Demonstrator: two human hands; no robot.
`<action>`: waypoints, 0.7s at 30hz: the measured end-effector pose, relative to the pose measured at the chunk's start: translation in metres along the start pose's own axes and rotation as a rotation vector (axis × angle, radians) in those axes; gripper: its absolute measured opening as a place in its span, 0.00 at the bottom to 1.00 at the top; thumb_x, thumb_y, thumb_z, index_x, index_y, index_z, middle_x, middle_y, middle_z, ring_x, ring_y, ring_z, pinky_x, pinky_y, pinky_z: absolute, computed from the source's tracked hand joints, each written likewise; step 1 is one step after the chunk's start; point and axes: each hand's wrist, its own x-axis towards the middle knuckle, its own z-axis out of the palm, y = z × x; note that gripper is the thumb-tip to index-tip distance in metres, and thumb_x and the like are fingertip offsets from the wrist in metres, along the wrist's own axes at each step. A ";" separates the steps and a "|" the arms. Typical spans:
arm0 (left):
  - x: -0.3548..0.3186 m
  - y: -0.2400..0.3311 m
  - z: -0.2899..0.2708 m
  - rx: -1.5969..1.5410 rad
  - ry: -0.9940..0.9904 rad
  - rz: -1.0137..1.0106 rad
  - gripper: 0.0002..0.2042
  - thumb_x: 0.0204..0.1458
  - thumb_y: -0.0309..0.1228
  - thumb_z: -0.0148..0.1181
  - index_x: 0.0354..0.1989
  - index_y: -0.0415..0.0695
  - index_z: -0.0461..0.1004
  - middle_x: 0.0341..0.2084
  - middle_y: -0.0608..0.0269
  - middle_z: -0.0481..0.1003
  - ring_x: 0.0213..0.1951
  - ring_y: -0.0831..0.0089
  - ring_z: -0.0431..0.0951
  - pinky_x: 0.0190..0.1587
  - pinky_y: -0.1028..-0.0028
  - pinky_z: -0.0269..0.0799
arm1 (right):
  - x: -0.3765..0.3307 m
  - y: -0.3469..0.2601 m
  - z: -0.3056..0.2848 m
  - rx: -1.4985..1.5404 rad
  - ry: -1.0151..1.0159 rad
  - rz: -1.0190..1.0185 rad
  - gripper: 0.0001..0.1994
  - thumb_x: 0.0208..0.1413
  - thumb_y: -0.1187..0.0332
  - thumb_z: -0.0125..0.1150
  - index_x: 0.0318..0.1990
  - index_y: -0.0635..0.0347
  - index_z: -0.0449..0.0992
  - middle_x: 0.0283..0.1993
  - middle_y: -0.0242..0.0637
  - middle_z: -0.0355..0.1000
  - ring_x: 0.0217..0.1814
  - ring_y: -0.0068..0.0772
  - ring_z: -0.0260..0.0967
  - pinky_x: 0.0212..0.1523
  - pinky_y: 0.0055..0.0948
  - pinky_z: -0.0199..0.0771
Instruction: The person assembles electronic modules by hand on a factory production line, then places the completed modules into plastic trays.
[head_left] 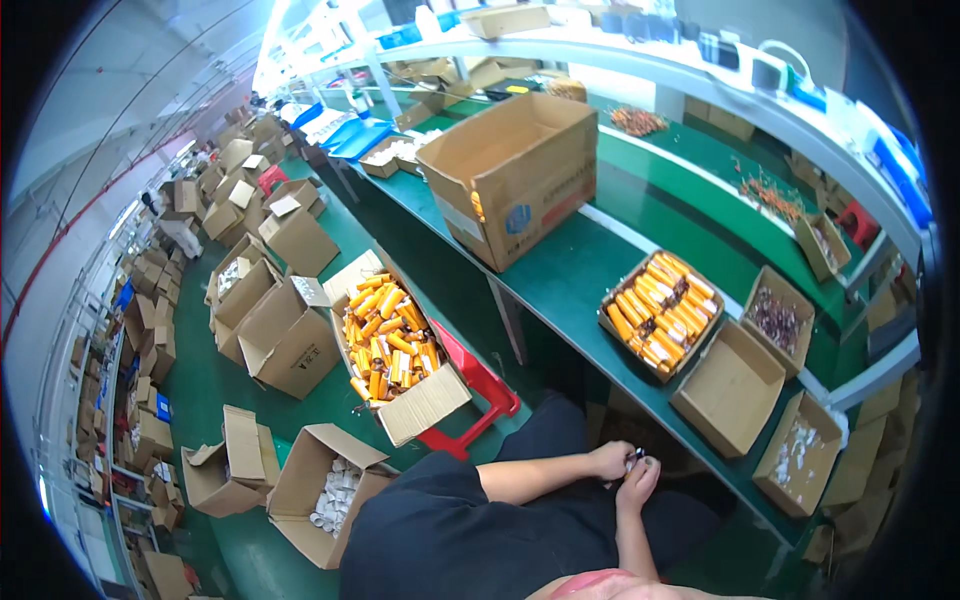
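Small dark part (pixel 636 457) w/ a pale glint sits btwn the fingertips of both hands, above the lap, just beside the bench edge; too small to tell its kind. L hand (pixel 610 461): fingers curled in, pinched on the part. R hand (pixel 636 486): also curled, thumb & fingertips closed on it from the other side. Dark clothing (pixel 450 520) under the forearms.

On green bench (pixel 555 270), nearest 1st: shallow carton (pixel 730 390), w/ tray of orange-and-white cylinders (pixel 662 312) beside it, box of dark reddish bits (pixel 778 318) & box of white bits (pixel 800 450). Farther up, 1 big open carton (pixel 520 170).

L of the person: open carton of orange cylinders (pixel 390 335) by red stool (pixel 475 390), box of white pcs (pixel 335 495) near the lap. Bkgd: many stacked cartons (pixel 235 185).
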 end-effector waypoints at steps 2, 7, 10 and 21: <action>0.000 0.022 -0.008 0.122 -0.003 0.071 0.06 0.47 0.27 0.62 0.31 0.39 0.80 0.25 0.53 0.81 0.25 0.55 0.79 0.31 0.59 0.76 | 0.002 0.005 -0.006 0.001 0.010 0.016 0.09 0.66 0.67 0.53 0.43 0.65 0.73 0.41 0.49 0.70 0.40 0.51 0.68 0.47 0.42 0.70; -0.018 0.043 -0.035 0.276 0.194 0.110 0.08 0.42 0.24 0.66 0.33 0.41 0.84 0.29 0.51 0.81 0.27 0.51 0.80 0.33 0.63 0.79 | 0.012 -0.025 -0.014 -0.025 0.074 -0.240 0.08 0.59 0.67 0.57 0.41 0.61 0.73 0.38 0.46 0.69 0.35 0.48 0.65 0.39 0.41 0.67; -0.010 0.000 -0.052 -0.011 0.204 -0.104 0.07 0.44 0.23 0.64 0.33 0.37 0.82 0.32 0.52 0.82 0.26 0.58 0.80 0.34 0.66 0.77 | 0.016 -0.070 -0.028 0.226 0.108 -0.349 0.11 0.67 0.62 0.47 0.42 0.61 0.70 0.37 0.43 0.66 0.34 0.41 0.63 0.38 0.36 0.67; -0.085 0.111 -0.104 -0.980 0.036 -0.038 0.19 0.56 0.22 0.66 0.57 0.39 0.73 0.35 0.62 0.82 0.31 0.78 0.79 0.34 0.81 0.74 | 0.034 -0.128 -0.060 1.120 -0.296 0.452 0.13 0.65 0.67 0.56 0.53 0.61 0.69 0.44 0.38 0.65 0.37 0.29 0.64 0.42 0.27 0.69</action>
